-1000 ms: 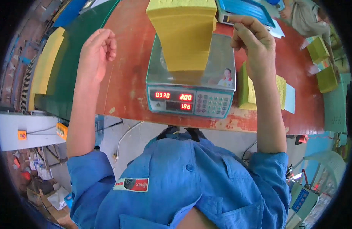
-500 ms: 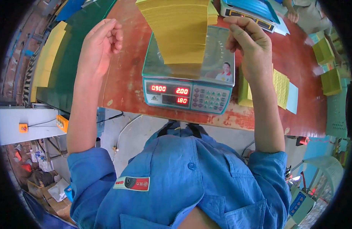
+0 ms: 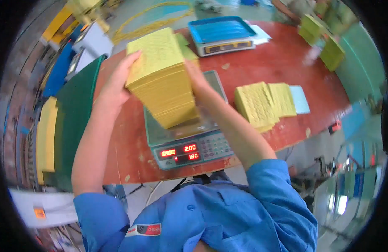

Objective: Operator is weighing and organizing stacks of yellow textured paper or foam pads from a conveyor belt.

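Note:
A tall stack of yellow paper (image 3: pixel 160 84) stands over the pan of a digital scale (image 3: pixel 154 136), its top sheets embossed. My left hand (image 3: pixel 121 77) grips the stack's left side, thumb near the top edge. Against its right side lies my right hand (image 3: pixel 196 77), with its fingers mostly hidden behind the paper. Red digits glow on the display along the scale's near side. Whether the bottom of the stack rests fully on the pan, I cannot tell.
On the red table (image 3: pixel 278 54) to the right sit shorter yellow paper stacks (image 3: pixel 255 103) and a pale blue sheet (image 3: pixel 299 99). A second scale with a blue tray (image 3: pixel 221 30) is farther back. Another person's hand (image 3: pixel 286 10) shows at the far right, near yellow-green blocks (image 3: pixel 331 53).
Both my hands have come in from the air beside the scale and taken hold of the tall paper stack. My view has shifted, showing more of the table's far side.

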The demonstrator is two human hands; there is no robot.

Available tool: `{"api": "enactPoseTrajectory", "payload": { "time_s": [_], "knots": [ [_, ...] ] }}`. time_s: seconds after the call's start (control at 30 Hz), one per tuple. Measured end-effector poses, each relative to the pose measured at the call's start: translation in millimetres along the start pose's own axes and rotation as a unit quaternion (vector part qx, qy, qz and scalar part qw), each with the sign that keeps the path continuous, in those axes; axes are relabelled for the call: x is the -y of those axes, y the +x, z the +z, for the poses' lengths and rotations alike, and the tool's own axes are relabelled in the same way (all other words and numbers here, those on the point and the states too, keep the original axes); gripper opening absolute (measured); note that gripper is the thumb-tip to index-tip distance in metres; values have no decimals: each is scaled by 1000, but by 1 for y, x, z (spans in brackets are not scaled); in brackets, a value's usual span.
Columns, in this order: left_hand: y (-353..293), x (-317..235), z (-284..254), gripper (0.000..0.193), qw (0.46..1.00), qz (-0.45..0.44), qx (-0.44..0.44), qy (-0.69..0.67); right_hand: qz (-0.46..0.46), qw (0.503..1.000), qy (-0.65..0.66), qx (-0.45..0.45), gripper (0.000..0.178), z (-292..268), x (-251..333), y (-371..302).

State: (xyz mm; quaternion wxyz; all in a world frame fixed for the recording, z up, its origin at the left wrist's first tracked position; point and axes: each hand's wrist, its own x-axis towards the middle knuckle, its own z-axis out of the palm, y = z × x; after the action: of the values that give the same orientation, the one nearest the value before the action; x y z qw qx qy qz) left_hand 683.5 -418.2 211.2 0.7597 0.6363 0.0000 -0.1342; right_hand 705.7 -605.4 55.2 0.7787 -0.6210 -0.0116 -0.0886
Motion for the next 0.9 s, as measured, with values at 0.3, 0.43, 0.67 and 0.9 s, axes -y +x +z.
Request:
{"api": "enactPoseTrajectory", "payload": {
  "time_s": [0.3,0.43,0.67,0.9],
  "knots": [
    [-31,-1,-27,43,990,-106,85,33,-32,998,-47,-35,52,-1,33,-81],
    [-35,-4,-37,44,978,-149,145,27,-86,994,-2,-61,48,-7,18,-118],
    [-12,-2,-46,43,971,-152,178,44,12,998,7,-61,42,-30,5,-229],
    [-17,-4,-48,42,975,-129,177,38,227,920,314,-52,32,-3,-23,-244]
  ]
}}
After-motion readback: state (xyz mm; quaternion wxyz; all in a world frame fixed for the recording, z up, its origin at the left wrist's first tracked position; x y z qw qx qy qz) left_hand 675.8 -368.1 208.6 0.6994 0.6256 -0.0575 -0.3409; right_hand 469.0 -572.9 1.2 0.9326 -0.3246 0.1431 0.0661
